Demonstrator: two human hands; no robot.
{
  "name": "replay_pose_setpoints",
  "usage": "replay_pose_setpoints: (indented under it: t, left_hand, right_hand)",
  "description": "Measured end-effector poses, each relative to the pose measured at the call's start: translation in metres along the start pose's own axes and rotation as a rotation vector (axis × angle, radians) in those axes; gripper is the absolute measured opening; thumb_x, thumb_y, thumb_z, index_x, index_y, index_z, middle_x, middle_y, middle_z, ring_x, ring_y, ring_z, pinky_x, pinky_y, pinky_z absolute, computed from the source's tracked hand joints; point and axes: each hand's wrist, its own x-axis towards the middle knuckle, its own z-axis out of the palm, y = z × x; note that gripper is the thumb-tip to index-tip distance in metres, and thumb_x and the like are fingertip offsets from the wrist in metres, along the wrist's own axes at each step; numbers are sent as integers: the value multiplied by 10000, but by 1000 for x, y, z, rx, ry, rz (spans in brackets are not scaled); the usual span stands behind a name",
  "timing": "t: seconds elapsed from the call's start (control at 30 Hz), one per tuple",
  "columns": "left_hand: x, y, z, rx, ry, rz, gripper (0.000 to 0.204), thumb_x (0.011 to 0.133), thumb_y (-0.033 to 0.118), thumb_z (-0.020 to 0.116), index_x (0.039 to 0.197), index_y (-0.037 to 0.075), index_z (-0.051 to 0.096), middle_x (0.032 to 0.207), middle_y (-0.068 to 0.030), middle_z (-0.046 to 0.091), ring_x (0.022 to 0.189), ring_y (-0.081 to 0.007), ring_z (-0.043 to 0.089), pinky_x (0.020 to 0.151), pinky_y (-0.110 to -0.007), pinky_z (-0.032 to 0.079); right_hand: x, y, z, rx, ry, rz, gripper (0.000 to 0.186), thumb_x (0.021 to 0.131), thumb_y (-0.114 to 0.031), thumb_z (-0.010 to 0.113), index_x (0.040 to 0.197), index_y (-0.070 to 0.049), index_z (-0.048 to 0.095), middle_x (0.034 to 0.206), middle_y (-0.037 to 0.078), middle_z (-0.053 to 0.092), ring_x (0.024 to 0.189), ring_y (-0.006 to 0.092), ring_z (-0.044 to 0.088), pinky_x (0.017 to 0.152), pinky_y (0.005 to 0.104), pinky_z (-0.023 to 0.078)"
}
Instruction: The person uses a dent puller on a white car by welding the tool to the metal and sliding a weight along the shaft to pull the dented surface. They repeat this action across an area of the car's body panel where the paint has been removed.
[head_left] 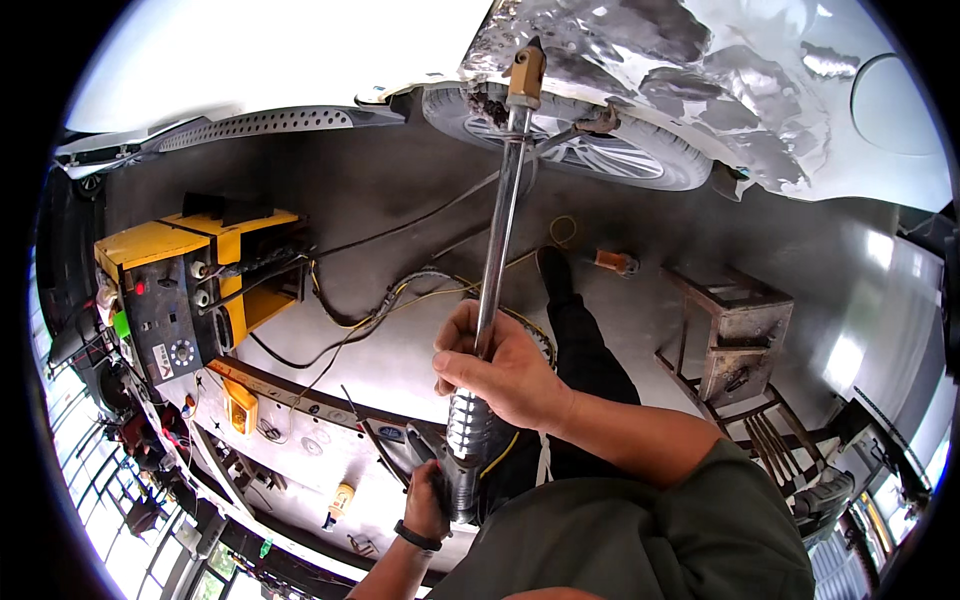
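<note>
A slide hammer dent puller [494,260] points away from me, its chrome rod ending in a brass-coloured head with a dark pointed tip. My right hand [505,372] is closed around the rod, just beyond the ribbed metal weight. Lower down, my left hand [428,505], with a black band at the wrist, grips the tool's dark rear handle; some of its fingers are hidden. In the picture the tip overlaps the car's white body panel [740,90], sanded to patches of bare metal. Whether it touches cannot be told.
A yellow and black welding machine [165,300] stands at left, with cables [375,315] running across the floor. Below the panel is a car wheel [640,150]. An orange grinder-like tool [612,262] lies near my foot; a worn metal stool [745,335] stands at right.
</note>
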Motion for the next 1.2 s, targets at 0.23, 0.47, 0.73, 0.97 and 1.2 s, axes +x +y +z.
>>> replay_pose_setpoints:
  t: [0.23, 0.47, 0.73, 0.97, 1.2]
  left_hand:
    - [7, -9, -4, 77, 21, 49, 547, 1030, 445, 335, 1275, 25, 584, 1143, -184, 709, 1041, -305, 703, 984, -441, 542]
    - [7, -6, 2, 119, -7, 25, 568, 1033, 451, 298, 1311, 34, 564, 1156, -187, 703, 1061, -299, 700, 995, -435, 538]
    - [9, -8, -5, 234, -45, 102, 528, 1035, 417, 339, 1330, 29, 543, 1181, -174, 690, 1071, -296, 699, 989, -432, 547]
    - [1, -5, 6, 315, -29, 145, 529, 1040, 450, 387, 1312, 17, 524, 1196, -194, 670, 1070, -296, 697, 968, -431, 555]
    - [-1, -5, 5, 336, -10, 147, 578, 1043, 513, 383, 1295, 12, 522, 1196, -202, 670, 1056, -299, 698, 954, -432, 560]
  right_hand:
    - [2, -11, -4, -48, -18, -53, 164, 944, -113, 680, 990, -46, 539, 833, 28, 592, 755, 114, 615, 705, 287, 516]
    - [2, -15, -3, 9, -39, -10, 139, 956, -69, 666, 1007, -48, 538, 824, 28, 625, 769, 120, 643, 737, 301, 538]
    - [-1, -19, -4, 16, -37, -6, 141, 953, -70, 670, 1005, -48, 541, 825, 29, 627, 769, 118, 640, 740, 297, 535]
    - [-2, -23, -4, 13, -28, 15, 131, 950, -71, 674, 993, -47, 553, 824, 33, 631, 768, 119, 645, 736, 297, 533]
    - [-3, -19, -6, 34, -33, -8, 121, 946, -64, 675, 983, -37, 563, 808, 39, 631, 756, 123, 644, 717, 291, 528]
